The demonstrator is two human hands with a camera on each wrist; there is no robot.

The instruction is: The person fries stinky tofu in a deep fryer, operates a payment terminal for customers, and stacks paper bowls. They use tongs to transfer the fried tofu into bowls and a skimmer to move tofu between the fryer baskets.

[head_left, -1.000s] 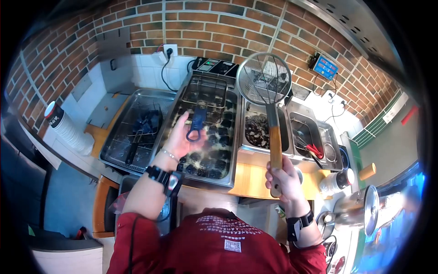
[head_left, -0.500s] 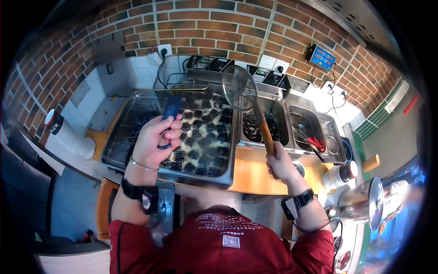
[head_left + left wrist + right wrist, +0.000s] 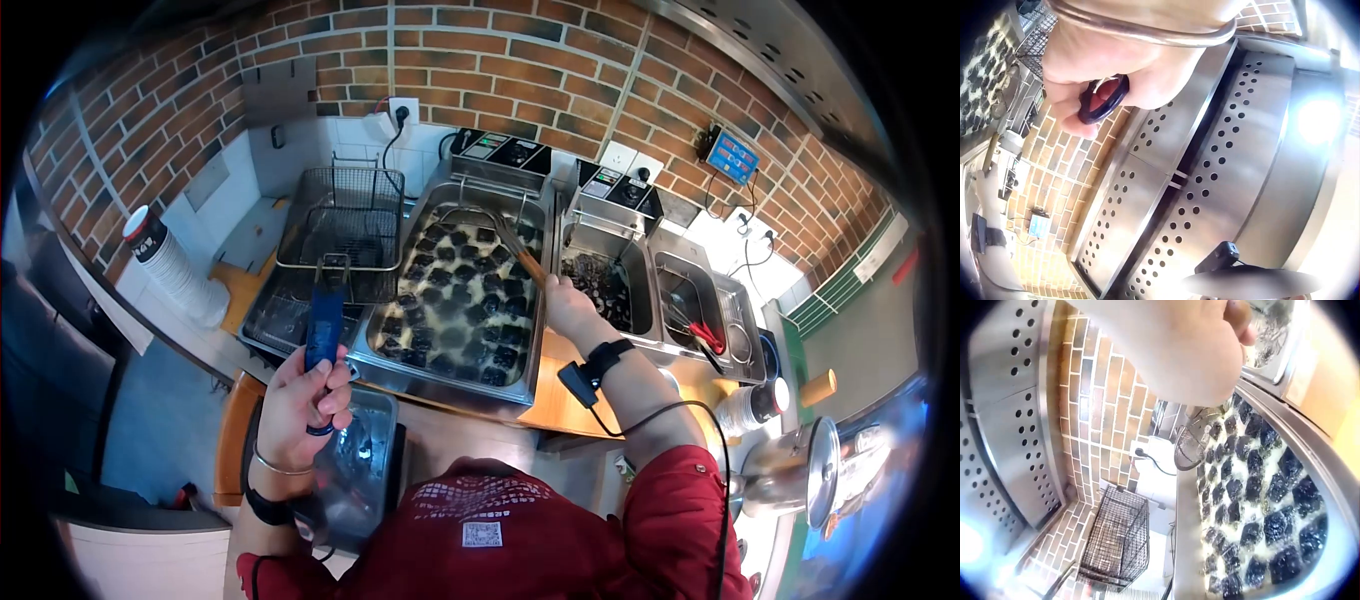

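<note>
My left hand (image 3: 305, 405) grips the blue handle (image 3: 324, 325) of a wire fryer basket (image 3: 345, 215), held over the tray left of the fryer. In the left wrist view, fingers wrap round the loop at the handle's end. My right hand (image 3: 574, 306) holds a skimmer by its wooden handle (image 3: 530, 266). The skimmer's round mesh (image 3: 1192, 447) is at the far end of the fryer (image 3: 440, 395), low among the black cubes. Many black cubes (image 3: 488, 305) float in the fryer's foamy, pale oil.
A metal tray (image 3: 262, 335) lies under the basket. Right of the fryer stand a smaller fryer (image 3: 610, 285) with dark bits and a basin holding red-handled tongs (image 3: 705, 335). Stacked cups (image 3: 180, 275) stand at left, a steel pot (image 3: 790, 465) at right. A plastic tub (image 3: 360, 450) sits below the counter.
My left hand has closed round the handle and carried the basket from over the fryer to the left tray. The skimmer, held high before, has come down into the fryer's far end.
</note>
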